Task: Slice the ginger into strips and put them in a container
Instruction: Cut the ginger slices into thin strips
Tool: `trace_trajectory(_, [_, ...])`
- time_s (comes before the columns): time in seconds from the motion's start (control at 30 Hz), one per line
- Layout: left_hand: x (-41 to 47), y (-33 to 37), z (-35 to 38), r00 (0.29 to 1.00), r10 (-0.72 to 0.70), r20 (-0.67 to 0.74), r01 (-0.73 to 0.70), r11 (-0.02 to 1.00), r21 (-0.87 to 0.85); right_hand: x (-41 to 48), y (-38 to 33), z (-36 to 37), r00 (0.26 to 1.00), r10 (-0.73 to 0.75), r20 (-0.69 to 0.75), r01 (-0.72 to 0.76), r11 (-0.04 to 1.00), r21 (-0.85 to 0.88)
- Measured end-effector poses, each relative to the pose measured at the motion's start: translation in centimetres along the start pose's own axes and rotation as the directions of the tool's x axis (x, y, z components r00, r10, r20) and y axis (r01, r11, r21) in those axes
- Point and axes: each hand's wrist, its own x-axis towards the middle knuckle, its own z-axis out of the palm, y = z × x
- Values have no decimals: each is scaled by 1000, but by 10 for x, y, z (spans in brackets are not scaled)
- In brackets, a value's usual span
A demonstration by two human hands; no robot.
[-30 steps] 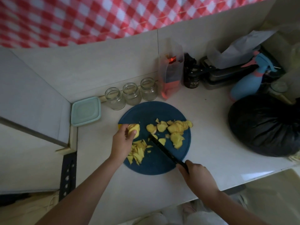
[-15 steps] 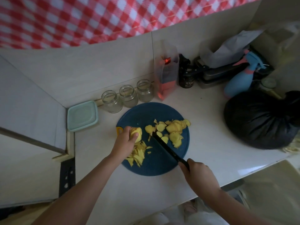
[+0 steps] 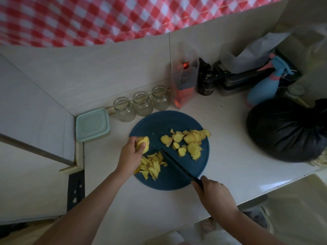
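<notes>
**Left grip [image 3: 131,154] curled round a ginger stack [image 3: 143,143], right grip [image 3: 215,193] wrapped on the knife [image 3: 177,165]: looks like a pause between cuts**

- Left grip: fingers and thumb pinch a small stack of slices at the left edge of the cutting board [image 3: 159,123]. Can't tell if the stack touches the board. Probably squaring it up so the blade can go through several slices at once.
- Right grip: closed round the handle over the board's near-right edge. The blade runs diagonally across the board, tip near the middle, and lies between the two piles, so it works as a divider too.
- Cut strips [image 3: 152,165] sit at the board's near-left, just beside the left grip. Uncut slices [image 3: 192,141] are at the far-right, apart from the strips.
- The lidded container [image 3: 92,124] sits at the bench's [image 3: 226,124] far-left corner, lid on, no ginger in it. The transfer step hasn't started.
- Three jars [image 3: 142,103] stand along the bench's back edge, behind the board.

Delta vs 0.5 s ago: the knife tip backed slightly off the slices toward the strips. The stack is in the same grip and about the same spot. Both piles look unchanged. The view shifted a little.
</notes>
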Motion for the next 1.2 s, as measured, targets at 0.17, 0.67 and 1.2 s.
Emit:
trace_trajectory(0.17, [-1, 0, 5, 999, 37, 36, -38, 999, 29, -3, 13, -13, 995, 80, -54, -80, 997, -13])
trace_trajectory(0.67, [50, 56, 38, 750, -452, 483, 659, 576, -483, -2, 4, -26, 997, 56, -47, -61, 993, -104])
trace_trajectory(1.2, [53, 29, 21, 860, -437, 263, 506, 675, -536, 1, 2, -3, 995, 30, 95, -35, 998, 56])
